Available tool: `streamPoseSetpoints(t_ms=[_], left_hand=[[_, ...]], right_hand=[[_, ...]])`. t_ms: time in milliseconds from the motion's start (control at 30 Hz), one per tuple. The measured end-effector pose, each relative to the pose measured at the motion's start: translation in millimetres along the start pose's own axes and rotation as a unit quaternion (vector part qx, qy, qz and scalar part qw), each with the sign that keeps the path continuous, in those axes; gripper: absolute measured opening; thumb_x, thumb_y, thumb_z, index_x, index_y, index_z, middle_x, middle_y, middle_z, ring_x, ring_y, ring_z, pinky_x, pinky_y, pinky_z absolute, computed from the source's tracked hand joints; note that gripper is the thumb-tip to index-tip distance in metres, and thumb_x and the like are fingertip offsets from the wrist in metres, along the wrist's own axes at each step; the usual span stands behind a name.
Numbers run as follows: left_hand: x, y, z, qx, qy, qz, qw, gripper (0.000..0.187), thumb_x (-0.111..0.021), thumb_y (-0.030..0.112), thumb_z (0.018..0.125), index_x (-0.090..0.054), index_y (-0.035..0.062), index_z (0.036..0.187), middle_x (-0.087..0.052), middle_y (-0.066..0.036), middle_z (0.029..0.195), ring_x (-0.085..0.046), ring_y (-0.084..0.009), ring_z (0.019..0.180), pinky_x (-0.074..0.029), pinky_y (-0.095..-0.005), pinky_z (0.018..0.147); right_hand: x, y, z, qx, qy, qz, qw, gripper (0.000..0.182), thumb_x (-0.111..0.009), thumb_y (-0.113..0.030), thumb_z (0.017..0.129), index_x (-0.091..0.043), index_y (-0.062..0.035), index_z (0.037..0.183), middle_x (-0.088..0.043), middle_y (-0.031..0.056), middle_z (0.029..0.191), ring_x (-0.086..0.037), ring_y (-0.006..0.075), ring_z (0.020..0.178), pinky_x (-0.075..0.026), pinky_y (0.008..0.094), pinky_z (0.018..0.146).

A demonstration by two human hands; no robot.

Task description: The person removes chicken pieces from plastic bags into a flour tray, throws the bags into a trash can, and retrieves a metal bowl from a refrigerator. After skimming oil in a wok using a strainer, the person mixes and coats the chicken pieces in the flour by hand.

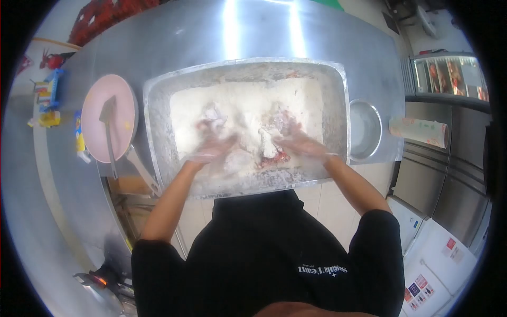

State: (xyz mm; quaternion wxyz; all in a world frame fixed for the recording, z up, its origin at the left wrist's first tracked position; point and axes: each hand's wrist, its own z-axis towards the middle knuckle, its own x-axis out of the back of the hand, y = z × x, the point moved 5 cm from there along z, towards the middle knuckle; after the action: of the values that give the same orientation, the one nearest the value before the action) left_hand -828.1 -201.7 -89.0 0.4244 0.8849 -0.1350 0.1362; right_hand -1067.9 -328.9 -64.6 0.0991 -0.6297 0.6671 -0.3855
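A large metal tray [346, 105] holds a bed of white flour [198, 95] with several flour-dusted pieces of raw meat in it. My left hand [216, 148], blurred by motion, is over the left part of the flour, close to one meat piece [213, 117]. On the right, my right hand [302, 143] is beside a coated piece [268, 141] near the middle; another piece [285, 120] lies just beyond it. Both hands seem to wear clear gloves. Their fingers are smeared, so whether they grip anything cannot be made out.
A pink pan [92, 121] with a spatula [108, 119] across it stands left of the tray. To the right are a round metal bowl [365, 129] and a patterned roll [420, 132]. Steel counter [264, 39] extends behind the tray.
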Motion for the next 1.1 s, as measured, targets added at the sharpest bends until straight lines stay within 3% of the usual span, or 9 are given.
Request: streamPoseSetpoints(t_ms=[133, 267, 367, 467, 567, 767, 867, 967, 1100], left_hand=[[-30, 9, 8, 0.028, -0.043, -0.059, 0.997, 0.112, -0.068, 0.058, 0.079, -0.002, 0.0061, 0.152, -0.012, -0.026, 0.154, -0.021, -0.0373, 0.142, -0.021, -0.0416, 0.118], [-29, 14, 10, 0.040, 0.022, -0.185, 0.982, 0.102, -0.073, 0.043, 0.081, -0.011, 0.0028, 0.151, -0.034, -0.023, 0.146, -0.035, -0.0270, 0.136, -0.027, -0.0382, 0.114], [-16, 19, 2, 0.053, -0.021, -0.273, 0.960, 0.096, -0.076, 0.039, 0.080, -0.021, 0.0021, 0.149, -0.041, -0.021, 0.143, -0.042, -0.0257, 0.132, -0.034, -0.0369, 0.110], [-4, 8, -2, 0.033, -0.010, -0.213, 0.976, 0.088, -0.076, 0.040, 0.078, -0.033, 0.0065, 0.147, -0.040, -0.021, 0.144, -0.038, -0.0268, 0.135, -0.034, -0.0376, 0.110], [30, 36, -33, 0.008, 0.064, -0.182, 0.981, 0.087, -0.080, 0.026, 0.075, -0.033, 0.0078, 0.146, -0.044, -0.019, 0.142, -0.043, -0.0241, 0.131, -0.042, -0.0367, 0.104], [71, 50, -48, -0.139, 0.085, -0.253, 0.954, 0.087, -0.077, 0.007, 0.070, -0.032, -0.0010, 0.144, -0.047, -0.017, 0.138, -0.047, -0.0234, 0.126, -0.044, -0.0331, 0.101], [83, 34, -26, -0.060, 0.173, -0.177, 0.967, 0.079, -0.077, 0.024, 0.077, -0.037, 0.0007, 0.141, -0.055, -0.017, 0.124, -0.055, -0.0254, 0.113, -0.048, -0.0345, 0.095], [87, 1, 31, 0.109, 0.139, -0.064, 0.982, 0.078, -0.070, 0.043, 0.083, -0.039, 0.0022, 0.141, -0.049, -0.019, 0.134, -0.052, -0.0278, 0.120, -0.047, -0.0353, 0.097], [66, 19, 52, 0.058, 0.104, -0.185, 0.975, 0.091, -0.058, 0.064, 0.084, -0.033, 0.0026, 0.146, -0.038, -0.021, 0.145, -0.041, -0.0328, 0.133, -0.042, -0.0457, 0.103]], right_hand=[[-24, -31, 20, 0.029, -0.029, 0.151, 0.988, 0.121, -0.071, -0.053, 0.080, 0.005, 0.0142, 0.144, -0.015, 0.0311, 0.153, -0.018, 0.0347, 0.144, -0.019, 0.0402, 0.117], [-31, -30, 46, 0.056, 0.006, 0.207, 0.977, 0.120, -0.078, -0.042, 0.079, 0.006, 0.0107, 0.146, -0.022, 0.0280, 0.151, -0.024, 0.0299, 0.143, -0.024, 0.0367, 0.115], [-8, -77, 19, 0.188, 0.046, 0.265, 0.945, 0.105, -0.079, -0.036, 0.078, -0.013, 0.0045, 0.149, -0.041, 0.0230, 0.142, -0.039, 0.0274, 0.134, -0.030, 0.0351, 0.113], [11, -101, 0, 0.163, -0.021, 0.181, 0.970, 0.075, -0.071, -0.029, 0.083, -0.037, 0.0067, 0.139, -0.052, 0.0217, 0.129, -0.064, 0.0235, 0.095, -0.051, 0.0300, 0.088], [35, -126, -29, -0.049, 0.027, 0.002, 0.998, 0.058, -0.074, -0.020, 0.080, -0.050, 0.0031, 0.127, -0.062, 0.0111, 0.101, -0.063, 0.0190, 0.081, -0.056, 0.0297, 0.075], [71, -149, -37, 0.023, 0.038, 0.025, 0.999, 0.053, -0.066, -0.024, 0.086, -0.051, -0.0023, 0.131, -0.059, 0.0149, 0.121, -0.063, 0.0214, 0.095, -0.055, 0.0354, 0.079], [99, -41, 30, 0.006, 0.113, 0.233, 0.966, 0.055, -0.062, -0.037, 0.091, -0.050, -0.0068, 0.134, -0.059, 0.0120, 0.124, -0.063, 0.0200, 0.097, -0.054, 0.0351, 0.081], [77, -1, 79, 0.018, 0.084, 0.327, 0.941, 0.064, -0.060, -0.052, 0.088, -0.050, -0.0084, 0.134, -0.050, 0.0157, 0.136, -0.041, 0.0270, 0.132, -0.032, 0.0461, 0.110], [50, -48, 83, -0.009, 0.103, 0.275, 0.956, 0.075, -0.053, -0.065, 0.088, -0.049, -0.0091, 0.137, -0.053, 0.0152, 0.133, -0.053, 0.0237, 0.119, -0.046, 0.0394, 0.097]])
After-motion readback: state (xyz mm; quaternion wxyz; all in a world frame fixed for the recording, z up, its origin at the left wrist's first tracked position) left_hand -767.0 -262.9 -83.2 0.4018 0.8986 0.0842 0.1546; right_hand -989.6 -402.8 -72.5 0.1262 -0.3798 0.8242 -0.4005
